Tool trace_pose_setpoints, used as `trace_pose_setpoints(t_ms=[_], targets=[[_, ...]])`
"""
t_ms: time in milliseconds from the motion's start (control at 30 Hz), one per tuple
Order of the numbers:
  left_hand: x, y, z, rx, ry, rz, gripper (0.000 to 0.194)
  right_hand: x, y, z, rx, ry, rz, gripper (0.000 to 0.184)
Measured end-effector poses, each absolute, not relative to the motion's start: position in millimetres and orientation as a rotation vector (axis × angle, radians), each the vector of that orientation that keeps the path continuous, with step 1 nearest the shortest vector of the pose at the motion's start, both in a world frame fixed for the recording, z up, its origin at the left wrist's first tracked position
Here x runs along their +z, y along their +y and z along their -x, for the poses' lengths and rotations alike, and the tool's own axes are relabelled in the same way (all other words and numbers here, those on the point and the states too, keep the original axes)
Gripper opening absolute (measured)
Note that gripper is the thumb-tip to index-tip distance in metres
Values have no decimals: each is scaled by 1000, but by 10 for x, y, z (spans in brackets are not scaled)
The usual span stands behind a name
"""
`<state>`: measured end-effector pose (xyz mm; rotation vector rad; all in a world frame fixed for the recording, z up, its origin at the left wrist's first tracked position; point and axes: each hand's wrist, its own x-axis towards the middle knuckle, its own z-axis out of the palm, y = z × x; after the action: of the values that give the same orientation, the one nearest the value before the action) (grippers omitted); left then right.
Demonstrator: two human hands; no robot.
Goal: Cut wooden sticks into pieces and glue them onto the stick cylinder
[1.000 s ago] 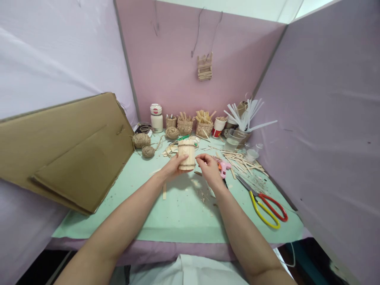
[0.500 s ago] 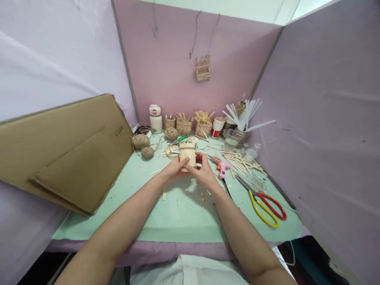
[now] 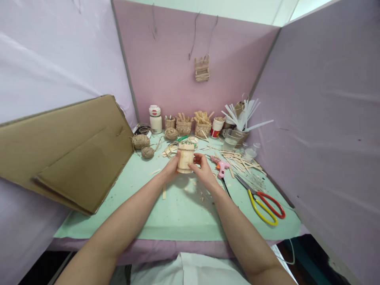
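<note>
A small round holder of pale wooden sticks (image 3: 185,159), with twine around its top and bottom, is held upright just above the table. My left hand (image 3: 171,168) grips it from the left, thumb along its side and the other fingers hidden behind. On its right side my right hand (image 3: 202,166) touches it with thumb and fingers bent around the edge. A pink glue gun (image 3: 221,166) lies to the right of my right hand. Flat wood pieces and a loop of twine (image 3: 170,151) lie behind the holder.
Yellow-and-red-handled scissors (image 3: 263,202) lie at the right, near scattered wooden strips (image 3: 243,162). Twine balls (image 3: 140,141) sit at left beside a leaning cardboard sheet (image 3: 74,158). Stick-filled baskets (image 3: 184,126), a white jar (image 3: 155,120) and a clear cup (image 3: 232,139) line the back.
My left thumb has moved from the front of the holder to its left side, uncovering more of the front and the lower twine band. The right hand stays at its right side.
</note>
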<state>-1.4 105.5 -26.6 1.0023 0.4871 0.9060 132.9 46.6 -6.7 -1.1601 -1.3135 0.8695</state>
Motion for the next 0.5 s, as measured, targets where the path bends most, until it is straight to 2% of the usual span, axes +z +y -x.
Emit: trace_pose_setpoints(t_ms=[500], targets=[[-239, 1017, -20, 1062, 541, -1164, 73, -143, 540, -1290, 862, -1234, 1198, 37]])
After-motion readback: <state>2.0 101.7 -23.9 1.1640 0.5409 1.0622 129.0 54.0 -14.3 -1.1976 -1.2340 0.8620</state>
